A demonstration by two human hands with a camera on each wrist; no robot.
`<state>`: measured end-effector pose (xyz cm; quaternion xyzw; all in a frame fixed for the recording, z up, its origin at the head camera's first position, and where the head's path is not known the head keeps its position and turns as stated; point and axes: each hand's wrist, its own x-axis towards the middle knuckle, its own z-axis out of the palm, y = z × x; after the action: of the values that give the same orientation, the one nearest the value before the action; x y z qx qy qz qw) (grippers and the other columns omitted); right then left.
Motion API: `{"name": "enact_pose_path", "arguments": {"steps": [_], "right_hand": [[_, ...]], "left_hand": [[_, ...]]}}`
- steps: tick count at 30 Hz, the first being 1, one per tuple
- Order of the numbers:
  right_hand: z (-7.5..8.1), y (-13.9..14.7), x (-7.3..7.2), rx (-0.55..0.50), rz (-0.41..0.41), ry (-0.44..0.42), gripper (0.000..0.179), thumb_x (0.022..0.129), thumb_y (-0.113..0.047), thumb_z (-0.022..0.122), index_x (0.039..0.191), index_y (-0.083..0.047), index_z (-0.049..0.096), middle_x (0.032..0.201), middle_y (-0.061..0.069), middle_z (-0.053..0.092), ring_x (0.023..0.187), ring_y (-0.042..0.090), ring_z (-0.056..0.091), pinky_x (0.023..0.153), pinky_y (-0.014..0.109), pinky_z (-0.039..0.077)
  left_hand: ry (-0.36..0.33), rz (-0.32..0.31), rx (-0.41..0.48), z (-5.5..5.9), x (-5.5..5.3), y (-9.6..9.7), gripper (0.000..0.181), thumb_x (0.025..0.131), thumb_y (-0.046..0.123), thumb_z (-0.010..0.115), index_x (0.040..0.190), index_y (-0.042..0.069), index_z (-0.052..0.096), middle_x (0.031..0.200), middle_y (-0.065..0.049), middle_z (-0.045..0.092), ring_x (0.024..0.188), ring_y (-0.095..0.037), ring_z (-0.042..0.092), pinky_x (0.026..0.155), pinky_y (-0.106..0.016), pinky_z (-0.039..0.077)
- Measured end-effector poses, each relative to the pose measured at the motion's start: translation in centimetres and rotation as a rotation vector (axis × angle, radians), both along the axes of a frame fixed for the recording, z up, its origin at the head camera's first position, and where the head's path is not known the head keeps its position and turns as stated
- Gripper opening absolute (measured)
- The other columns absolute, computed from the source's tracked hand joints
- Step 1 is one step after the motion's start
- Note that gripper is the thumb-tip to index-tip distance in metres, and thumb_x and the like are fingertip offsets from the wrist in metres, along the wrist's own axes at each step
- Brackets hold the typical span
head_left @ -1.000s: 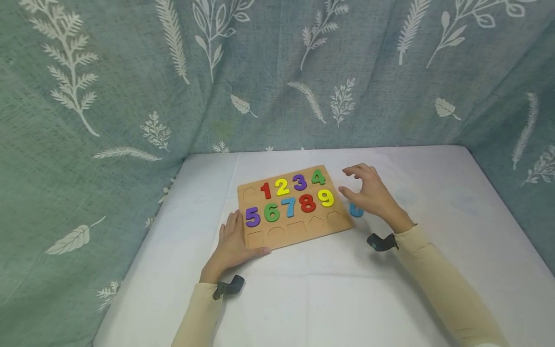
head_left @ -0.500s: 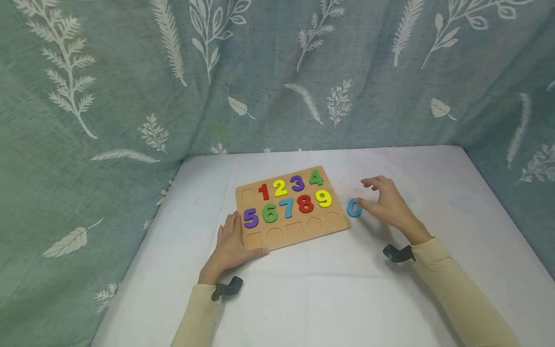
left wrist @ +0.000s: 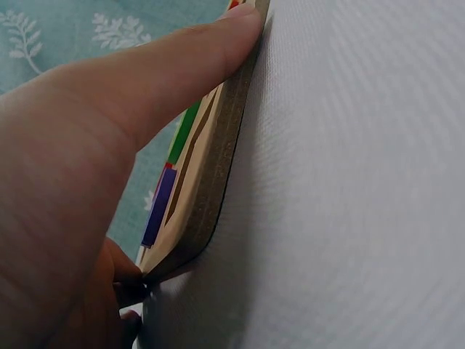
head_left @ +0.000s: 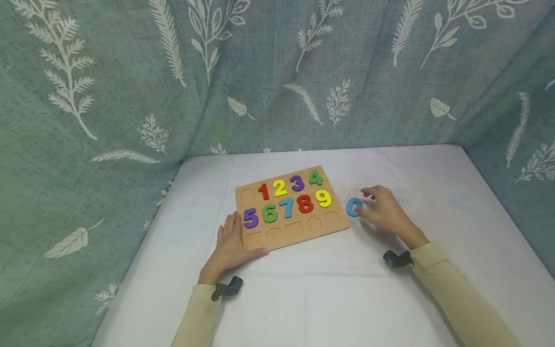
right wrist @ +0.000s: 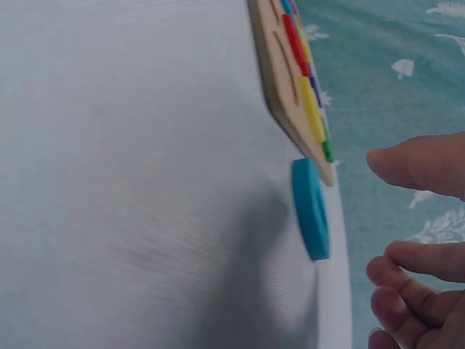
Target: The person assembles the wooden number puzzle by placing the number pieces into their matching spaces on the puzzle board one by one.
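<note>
A wooden number puzzle board (head_left: 303, 233) lies on the white-covered table, with coloured digits 1 to 9 set in it. My left hand (head_left: 228, 246) rests against its near left corner, thumb straight along the near edge and fingers along the left side. In the left wrist view the thumb (left wrist: 196, 54) touches the board's edge. A blue number 0 (head_left: 350, 208) lies just right of the board. Over it hovers my right hand (head_left: 383, 209), thumb and fingers spread apart. In the right wrist view a gap shows between the fingertips (right wrist: 385, 163) and the blue 0 (right wrist: 310, 211).
The board's top left recess (head_left: 248, 194) holds no piece, and several shape recesses along its near edge hold none. A green leaf-patterned curtain (head_left: 269, 96) stands behind and beside the table (head_left: 277, 308).
My right hand has drawn back to the right, then lowered close over the blue 0, which is more fully in sight now. The left hand stays at the board's corner.
</note>
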<state>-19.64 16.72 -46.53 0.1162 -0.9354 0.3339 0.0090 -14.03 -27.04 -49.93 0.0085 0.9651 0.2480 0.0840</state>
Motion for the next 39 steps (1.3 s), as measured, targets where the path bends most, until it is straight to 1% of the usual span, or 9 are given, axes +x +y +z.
{"name": "enact_pose_path", "arguments": {"steps": [4,9,16,19,24,33,39], "right_hand": [[-0.7,-0.3,0.1,0.017,0.005,-0.004,0.063,0.090,-0.025,0.078,0.140,0.007,0.056,0.131,0.027,0.059,0.119,0.042,0.052,0.097,0.058,0.050],[-1.2,-0.9,0.0,0.048,-0.022,-0.026,0.068,0.088,-0.027,0.080,0.141,0.008,0.055,0.133,0.027,0.058,0.121,0.042,0.052,0.099,0.058,0.051],[-1.2,-1.5,-0.1,0.085,-0.051,-0.078,0.073,0.086,-0.028,0.082,0.142,0.009,0.054,0.137,0.029,0.056,0.129,0.045,0.049,0.108,0.062,0.048],[-1.3,-1.6,-0.2,0.102,-0.055,-0.083,0.074,0.085,-0.029,0.083,0.142,0.009,0.054,0.136,0.029,0.056,0.128,0.045,0.049,0.108,0.061,0.048],[-1.5,-1.7,-0.4,0.134,-0.037,-0.065,0.075,0.084,-0.029,0.084,0.141,0.010,0.055,0.133,0.029,0.058,0.123,0.044,0.051,0.103,0.058,0.049],[-1.2,-2.1,-0.5,0.152,-0.037,-0.068,0.070,0.085,-0.025,0.082,0.138,0.011,0.056,0.131,0.031,0.058,0.122,0.046,0.053,0.102,0.059,0.050],[-1.2,-2.2,-0.6,0.145,-0.045,-0.077,0.068,0.085,-0.024,0.081,0.138,0.011,0.057,0.131,0.030,0.059,0.122,0.045,0.054,0.104,0.059,0.051]], "left_hand": [[-0.003,0.002,-0.001,0.0,0.0,0.0,0.148,0.065,0.078,0.081,0.167,0.011,-0.003,0.176,-0.015,-0.003,0.164,-0.036,-0.007,0.131,-0.063,-0.004],[-0.004,0.002,-0.004,-0.1,0.1,0.0,0.148,0.065,0.079,0.081,0.167,0.011,-0.003,0.176,-0.015,-0.002,0.164,-0.037,-0.006,0.131,-0.064,-0.003],[0.005,0.001,0.005,-0.3,0.0,0.0,0.149,0.064,0.080,0.080,0.167,0.012,-0.003,0.176,-0.015,-0.002,0.164,-0.037,-0.006,0.131,-0.063,-0.003],[0.008,0.000,0.002,-0.3,0.0,0.0,0.149,0.064,0.081,0.079,0.167,0.013,-0.004,0.176,-0.015,-0.002,0.164,-0.037,-0.006,0.131,-0.063,-0.003],[0.008,0.001,0.005,-0.2,0.0,0.0,0.149,0.064,0.081,0.079,0.167,0.013,-0.004,0.176,-0.015,-0.002,0.164,-0.037,-0.007,0.131,-0.064,-0.004],[-0.004,0.000,0.009,-0.1,0.1,0.0,0.149,0.066,0.079,0.080,0.167,0.010,-0.005,0.176,-0.015,-0.002,0.164,-0.037,-0.007,0.131,-0.063,-0.003],[-0.009,0.006,0.012,0.0,0.0,0.0,0.148,0.065,0.080,0.079,0.167,0.015,-0.006,0.176,-0.013,-0.003,0.164,-0.035,-0.007,0.132,-0.063,-0.003]]}}
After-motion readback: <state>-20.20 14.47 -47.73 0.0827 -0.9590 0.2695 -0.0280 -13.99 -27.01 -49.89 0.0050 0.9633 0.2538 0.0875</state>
